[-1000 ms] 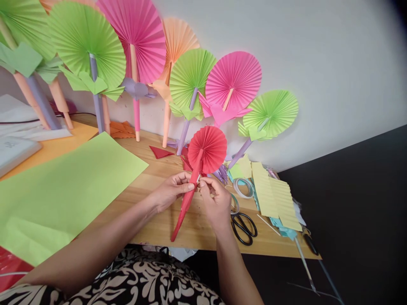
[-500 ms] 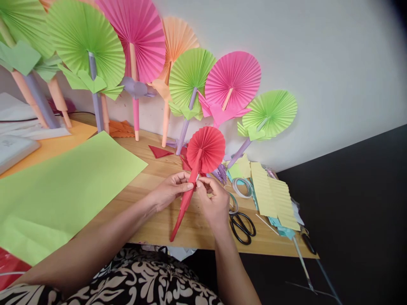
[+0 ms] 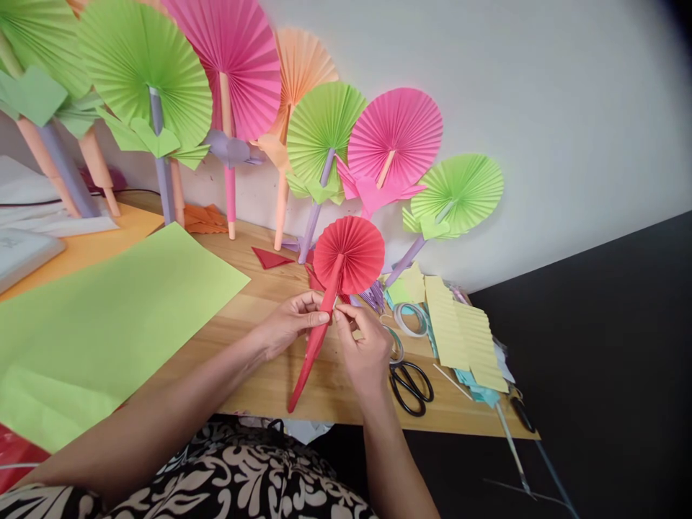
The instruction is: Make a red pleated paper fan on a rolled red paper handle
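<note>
A red pleated paper fan stands tilted over the table, its round head up and its long red paper handle pointing down toward me. My left hand is closed around the upper handle, thumb in front and fingers behind. At the handle's right side, just below the fan head, my right hand makes a pinch with thumb and forefinger. A small whitish bit shows at those fingertips; its kind is too small to tell. Red paper scraps lie behind the fan, including a folded red triangle.
Green, pink and orange paper fans line the wall, among them a pink fan. A green paper sheet covers the table's left. To the right lie black-handled scissors, a tape roll and pleated yellow paper.
The red fan's head has spread slightly wider. Both hands stay almost in place on the handle, and the view has shifted a little.
</note>
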### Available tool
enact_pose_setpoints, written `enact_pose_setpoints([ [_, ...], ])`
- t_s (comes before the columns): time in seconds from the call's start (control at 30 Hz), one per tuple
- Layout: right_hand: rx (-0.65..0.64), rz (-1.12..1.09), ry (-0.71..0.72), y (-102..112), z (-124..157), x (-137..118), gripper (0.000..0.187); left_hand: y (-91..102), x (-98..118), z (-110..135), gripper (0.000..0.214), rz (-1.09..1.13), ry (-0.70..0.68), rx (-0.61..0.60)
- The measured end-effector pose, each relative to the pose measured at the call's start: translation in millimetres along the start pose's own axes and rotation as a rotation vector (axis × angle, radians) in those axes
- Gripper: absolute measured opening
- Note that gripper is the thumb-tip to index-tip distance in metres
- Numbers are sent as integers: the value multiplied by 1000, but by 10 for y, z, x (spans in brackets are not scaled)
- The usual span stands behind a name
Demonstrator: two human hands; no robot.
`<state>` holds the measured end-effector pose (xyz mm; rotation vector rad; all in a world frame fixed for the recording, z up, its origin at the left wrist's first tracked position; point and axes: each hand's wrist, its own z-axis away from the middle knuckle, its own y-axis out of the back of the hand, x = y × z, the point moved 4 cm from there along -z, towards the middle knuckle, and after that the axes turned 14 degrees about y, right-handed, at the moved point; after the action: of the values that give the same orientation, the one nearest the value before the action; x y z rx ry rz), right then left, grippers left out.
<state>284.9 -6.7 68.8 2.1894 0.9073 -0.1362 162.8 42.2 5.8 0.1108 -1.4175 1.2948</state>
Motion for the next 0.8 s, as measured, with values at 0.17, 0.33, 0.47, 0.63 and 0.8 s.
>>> enact_pose_setpoints([
  [0.17, 3, 18, 18, -4, 3, -8, 15, 4, 6, -14, 38, -25, 5, 1],
  [0.33, 10, 44, 45, -13, 8, -22, 13, 13, -2, -16, 41, -52, -1, 9],
  [0.47, 12, 60, 64, -5, 2, -35, 14, 8, -11, -10, 41, -63, -2, 5],
  [0.63, -1, 27, 45, -2, 13, -24, 15, -4, 7, -6, 41, -61, -9, 10],
  [0.8, -3, 31, 28, -19, 25, -3, 15, -2, 4, -9, 41, -64, -5, 14],
])
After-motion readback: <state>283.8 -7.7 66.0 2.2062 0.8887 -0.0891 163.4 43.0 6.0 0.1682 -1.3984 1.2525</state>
